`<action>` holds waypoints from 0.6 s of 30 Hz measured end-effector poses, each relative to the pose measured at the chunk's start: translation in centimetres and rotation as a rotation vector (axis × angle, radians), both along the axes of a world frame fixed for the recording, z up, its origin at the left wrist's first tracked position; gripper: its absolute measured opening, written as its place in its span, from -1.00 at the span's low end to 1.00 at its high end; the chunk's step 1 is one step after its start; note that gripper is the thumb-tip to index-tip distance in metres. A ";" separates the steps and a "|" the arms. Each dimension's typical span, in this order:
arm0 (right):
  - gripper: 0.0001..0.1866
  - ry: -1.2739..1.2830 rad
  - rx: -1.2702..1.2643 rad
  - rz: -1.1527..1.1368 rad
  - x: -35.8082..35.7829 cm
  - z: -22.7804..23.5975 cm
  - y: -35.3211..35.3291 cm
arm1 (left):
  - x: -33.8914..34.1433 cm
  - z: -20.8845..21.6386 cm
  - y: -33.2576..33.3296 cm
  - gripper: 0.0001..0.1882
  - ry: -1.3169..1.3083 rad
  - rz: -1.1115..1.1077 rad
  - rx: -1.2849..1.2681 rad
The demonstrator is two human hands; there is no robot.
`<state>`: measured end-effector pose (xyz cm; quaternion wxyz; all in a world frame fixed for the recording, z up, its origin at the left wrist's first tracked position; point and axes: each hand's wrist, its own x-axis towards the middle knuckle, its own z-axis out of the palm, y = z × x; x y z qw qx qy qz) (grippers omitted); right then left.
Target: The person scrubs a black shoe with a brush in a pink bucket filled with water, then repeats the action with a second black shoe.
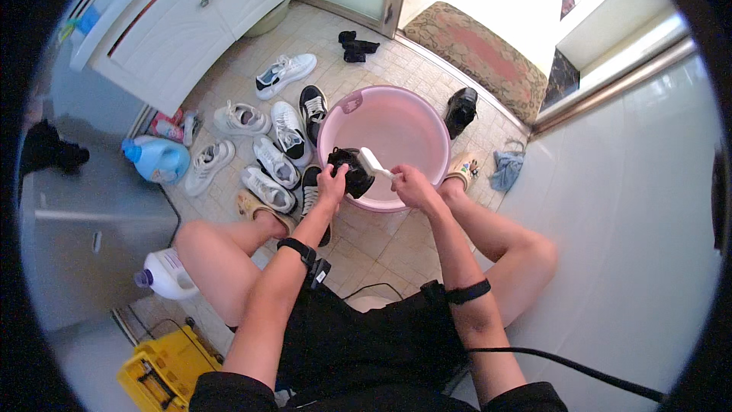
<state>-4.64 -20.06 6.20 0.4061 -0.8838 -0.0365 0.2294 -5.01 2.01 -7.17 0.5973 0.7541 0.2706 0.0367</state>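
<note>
A pink plastic basin (438,118) with pale water in it stands on the tiled floor between my feet. Over its near left rim my left hand (332,183) grips a black shoe (354,174), tilted and partly hidden by my fingers. My right hand (412,186) is closed round the handle of a white scrubbing brush (371,162). The brush head lies against the shoe's upper right side; its bristles are mostly hidden. Another black shoe (460,112) rests on the floor just right of the basin.
Several white and black-and-white sneakers (276,162) crowd the floor left of the basin. Beside them stand a blue detergent bottle (158,159) and a white jug (169,275). Black socks (356,47), a blue cloth (506,169), a patterned mat (480,57) and a yellow case (168,366) lie around.
</note>
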 end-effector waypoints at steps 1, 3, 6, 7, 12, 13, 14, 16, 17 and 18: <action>-0.71 -0.017 -0.025 0.042 -0.7 -0.3 0.0 | -0.2 -0.3 -0.2 -0.53 0.032 -0.026 -0.041; -0.70 -0.032 -0.065 0.084 -1.1 -0.8 -0.3 | -0.1 0.3 -2.2 -0.65 0.083 -0.010 0.001; -0.73 -0.101 -0.173 0.079 -1.5 -1.5 1.9 | -1.2 0.3 -2.2 -0.68 0.055 -0.177 0.134; -0.73 -0.050 -0.174 0.069 -1.1 -1.6 2.9 | -1.5 0.0 -1.6 -0.69 0.027 -0.195 0.159; -0.75 -0.092 -0.186 0.009 -0.2 -3.2 3.9 | -1.4 0.5 -2.5 -0.68 0.041 -0.238 0.161; -0.75 -0.121 -0.167 0.026 -0.2 -3.2 3.9 | -1.1 0.5 -2.4 -0.68 0.069 -0.230 0.163; -0.75 -0.118 -0.166 0.038 -0.6 -2.8 3.9 | -1.1 0.4 -2.2 -0.67 0.102 -0.215 0.164; -0.76 -0.152 -0.102 0.140 -2.2 -0.7 3.6 | -1.7 0.5 -1.7 -0.69 0.132 -0.170 0.139; -0.76 -0.150 -0.112 0.139 -2.5 0.2 2.7 | -1.6 1.2 -2.4 -0.70 0.143 -0.178 0.119; -0.76 -0.032 -0.132 0.106 -2.7 1.0 2.2 | -1.7 1.9 -2.7 -0.71 0.157 -0.182 0.103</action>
